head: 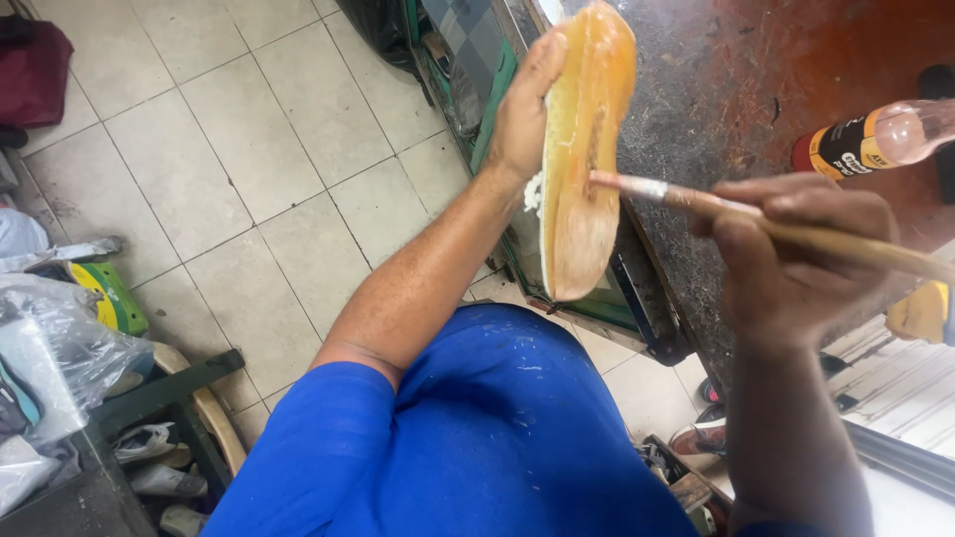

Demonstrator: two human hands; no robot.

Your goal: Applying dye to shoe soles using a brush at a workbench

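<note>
A: State the position of the right hand (796, 264).

B: Right of centre. Its fingers (786, 199) are curled and pinched around a wooden-handled brush (756, 224). The brush tip touches the inner face of the shoe sole (582, 149).

A: And the sole?

B: Upper centre of the frame, held on edge. The left hand (522, 114) grips it from the left side, thumb lying along the rim, the remaining fingers hidden behind it. The sole is orange-tan with a pale streak where the brush meets it.

A: Surface behind?

B: A dark, stained workbench (726, 89), upper right, with a bottle (870, 139) lying on it.

A: Room?

B: Pale tiled floor (249, 169) at left; plastic bags (50, 348) and footwear in the lower left corner.
</note>
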